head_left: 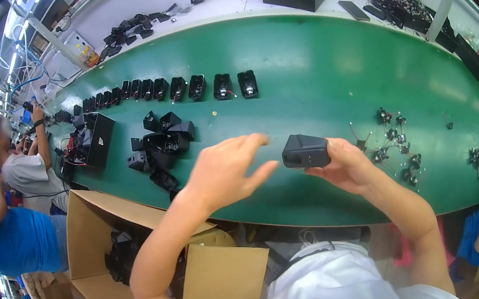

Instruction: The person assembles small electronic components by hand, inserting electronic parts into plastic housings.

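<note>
Head view. A black housing (pixel 305 152) is held above the green tabletop (pixel 296 211), near the middle of the picture. Its right end is grasped by the right hand (pixel 347 164): the thumb is laid near its lower edge, and fingers are seen at the end, partly hidden. The left grip is released; the left hand (pixel 223 173) is held with index finger and thumb spread, nothing between them.

Spatial relation: the housing's long axis is seen to run roughly left to right, its free end pointed toward the left hand. From the left grip the housing lies to the right, just beside the thumb tip, with a gap visible. The right hand is the nearer, being in contact.

Surroundings: a row of open black casings (pixel 197 87) is set out farther back on the left; a loose pile of black casings (pixel 157 143) lies nearer. Small wired parts (pixel 414 161) are scattered on the right. A cardboard box (pixel 84 230) stands at lower left.
</note>
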Action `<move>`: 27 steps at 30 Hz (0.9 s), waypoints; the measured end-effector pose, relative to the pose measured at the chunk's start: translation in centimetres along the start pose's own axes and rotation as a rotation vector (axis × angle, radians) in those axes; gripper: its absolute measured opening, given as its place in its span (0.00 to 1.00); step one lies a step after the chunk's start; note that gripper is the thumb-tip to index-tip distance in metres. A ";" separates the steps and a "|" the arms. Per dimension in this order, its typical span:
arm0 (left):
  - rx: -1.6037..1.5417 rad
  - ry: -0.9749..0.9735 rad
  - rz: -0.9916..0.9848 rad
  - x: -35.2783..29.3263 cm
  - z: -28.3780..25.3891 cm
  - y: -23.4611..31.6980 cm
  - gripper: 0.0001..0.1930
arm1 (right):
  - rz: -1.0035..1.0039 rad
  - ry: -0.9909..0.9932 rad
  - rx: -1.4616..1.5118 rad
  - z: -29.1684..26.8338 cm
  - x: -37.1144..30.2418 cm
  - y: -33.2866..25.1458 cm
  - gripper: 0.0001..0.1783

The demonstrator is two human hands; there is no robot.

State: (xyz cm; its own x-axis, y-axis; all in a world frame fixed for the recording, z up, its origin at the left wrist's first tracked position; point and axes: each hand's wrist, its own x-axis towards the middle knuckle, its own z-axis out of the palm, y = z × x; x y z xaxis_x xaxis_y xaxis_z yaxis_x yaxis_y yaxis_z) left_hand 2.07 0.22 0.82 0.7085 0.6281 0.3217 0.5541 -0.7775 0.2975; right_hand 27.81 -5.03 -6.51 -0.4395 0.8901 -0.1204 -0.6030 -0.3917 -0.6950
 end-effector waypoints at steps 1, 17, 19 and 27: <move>0.097 0.032 -0.003 -1.0 -0.8 -0.7 0.19 | 0.000 0.013 -0.037 -0.7 0.6 0.0 0.23; 0.399 -0.404 -0.903 -11.4 -3.0 -6.3 0.45 | -0.470 0.280 -2.029 -7.4 19.2 -5.1 0.17; 0.356 -0.500 -0.861 -11.2 -2.3 -6.6 0.44 | -0.460 0.254 -2.049 -7.4 18.8 -5.1 0.17; 0.245 -0.633 -0.789 -9.8 -1.7 -6.9 0.32 | -0.421 -0.020 -1.869 -3.4 4.1 -11.4 0.13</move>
State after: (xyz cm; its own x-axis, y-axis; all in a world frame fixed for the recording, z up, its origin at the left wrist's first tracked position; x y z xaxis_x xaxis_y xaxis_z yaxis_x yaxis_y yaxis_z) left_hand -9.39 -0.50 -2.88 0.1670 0.8841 -0.4365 0.9831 -0.1830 0.0055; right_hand 35.16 3.85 -1.54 -0.4922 0.8390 0.2320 0.7161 0.5418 -0.4400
